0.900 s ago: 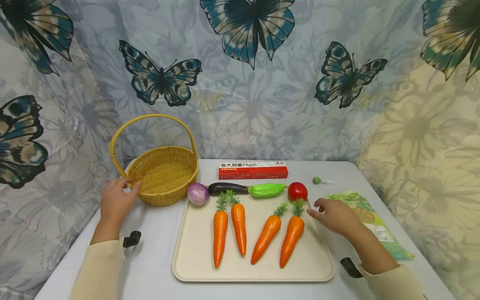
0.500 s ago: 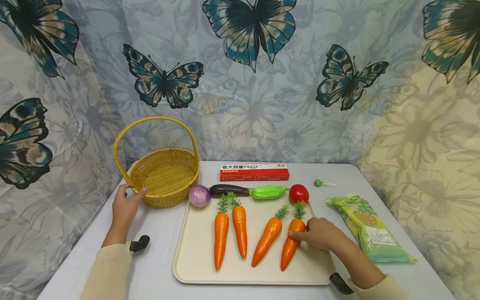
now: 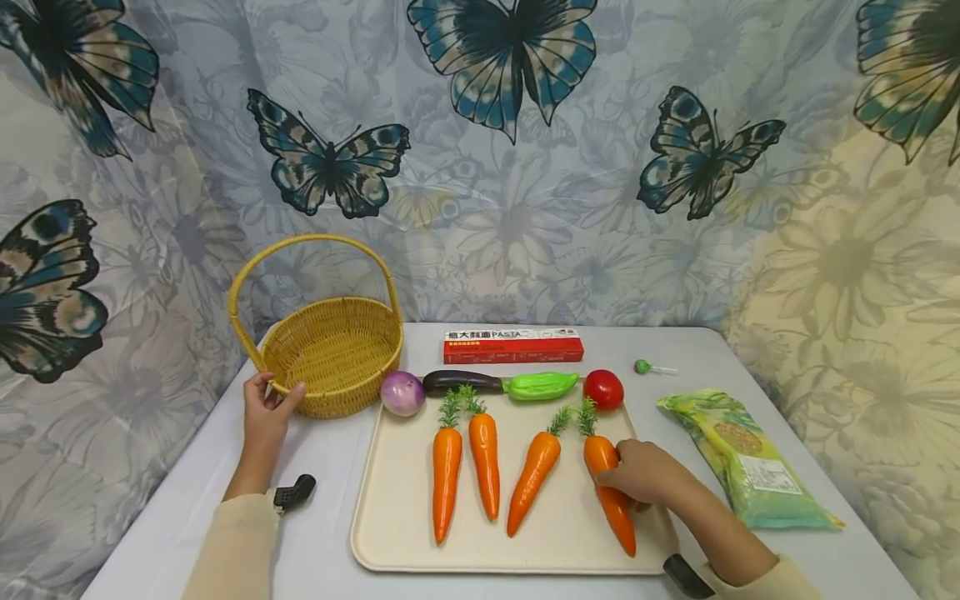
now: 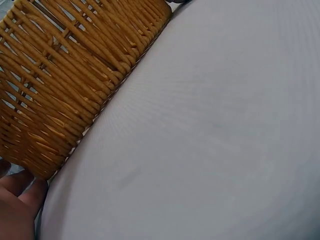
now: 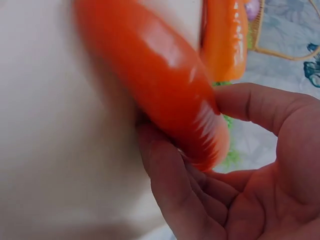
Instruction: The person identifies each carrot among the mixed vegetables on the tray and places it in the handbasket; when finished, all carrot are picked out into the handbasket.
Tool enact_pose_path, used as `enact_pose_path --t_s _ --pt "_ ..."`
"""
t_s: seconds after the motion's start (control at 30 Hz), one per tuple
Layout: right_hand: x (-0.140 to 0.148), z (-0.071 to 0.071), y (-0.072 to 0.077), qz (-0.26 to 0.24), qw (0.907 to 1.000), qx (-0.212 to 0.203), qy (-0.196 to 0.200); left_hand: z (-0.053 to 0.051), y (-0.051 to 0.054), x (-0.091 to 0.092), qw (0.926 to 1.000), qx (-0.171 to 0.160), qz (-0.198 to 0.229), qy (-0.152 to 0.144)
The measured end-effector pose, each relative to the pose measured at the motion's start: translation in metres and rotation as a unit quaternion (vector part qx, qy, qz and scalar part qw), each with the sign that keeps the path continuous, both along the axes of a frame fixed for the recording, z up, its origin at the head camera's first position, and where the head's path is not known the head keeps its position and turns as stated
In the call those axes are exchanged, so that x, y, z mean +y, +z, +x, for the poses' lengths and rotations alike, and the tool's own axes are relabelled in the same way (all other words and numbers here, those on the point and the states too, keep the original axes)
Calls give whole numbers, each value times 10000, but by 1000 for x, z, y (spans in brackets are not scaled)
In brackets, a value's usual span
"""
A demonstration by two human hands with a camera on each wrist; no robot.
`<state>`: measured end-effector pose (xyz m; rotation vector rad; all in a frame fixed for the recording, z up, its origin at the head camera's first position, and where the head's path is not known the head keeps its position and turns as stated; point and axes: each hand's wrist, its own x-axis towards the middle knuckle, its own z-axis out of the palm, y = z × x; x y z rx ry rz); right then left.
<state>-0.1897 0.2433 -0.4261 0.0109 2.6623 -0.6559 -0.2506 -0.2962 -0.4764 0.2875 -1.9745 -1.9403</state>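
Observation:
My right hand (image 3: 648, 473) pinches the rightmost orange carrot (image 3: 600, 457) between thumb and fingers over the tray's right side. In the right wrist view that hand (image 5: 200, 175) has its thumb on one side of the carrot (image 5: 165, 75) and its fingers curled on the other. At the left, the fingers and thumb of my left hand (image 3: 266, 421) touch the lower left side of the yellow wicker basket (image 3: 337, 404). Close up in the left wrist view, the left fingertips (image 4: 27, 187) rest against the woven wall (image 4: 75, 65).
Three more carrots (image 3: 447, 475) lie on the cream tray (image 3: 405, 554). Along its back edge are a purple onion (image 3: 402, 393), an eggplant (image 3: 461, 382), a green pepper (image 3: 542, 386) and a tomato (image 3: 603, 389). Behind lies a pasta box (image 3: 513, 346); rightward, a lollipop (image 3: 642, 367) and green bag (image 3: 742, 458).
My right hand has come left onto the rightmost carrot and grips it; the carrot's tip has swung to the right. The left hand has stayed at the basket.

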Motion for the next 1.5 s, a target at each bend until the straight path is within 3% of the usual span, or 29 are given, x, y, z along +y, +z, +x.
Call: enact_pose_path --t_s 0.17,0.3,0.43,0.53,0.63,0.7,0.83,1.0,1.17,1.3,1.5 --pt "12 0 6 -399 9991 -115 -96 10 9 8 9999 39 -39 -96" --pt "22 -6 16 -1205 9924 -166 -209 10 12 9 9999 87 -33 -127" --pt "23 -16 20 -2337 9718 -323 44 7 11 7 9998 62 8 -185" --pt "19 -25 16 -3022 9513 -508 341 1 -1 1 9999 43 36 -138" --pt "10 -37 15 -3440 9365 -484 476 -6 -10 -4 10000 18 60 -43" --pt "1 -45 16 -3663 9282 -408 516 -7 -11 -5 10000 -12 69 -11" --pt "-21 -59 21 -3950 9164 -319 565 0 2 1 9999 -35 98 -52" --pt "-53 -75 23 -4092 9079 -547 730 6 9 6 9999 -83 -12 -78" --pt "-91 -93 25 -4181 9008 -627 988 1 2 -1 10000 15 -30 -46" --pt "-121 -107 25 -4261 8969 -665 983 -7 -9 -4 9999 142 -1 -25" --pt "-166 -129 25 -4322 8933 -699 1022 -11 -19 -4 9998 104 -127 135"
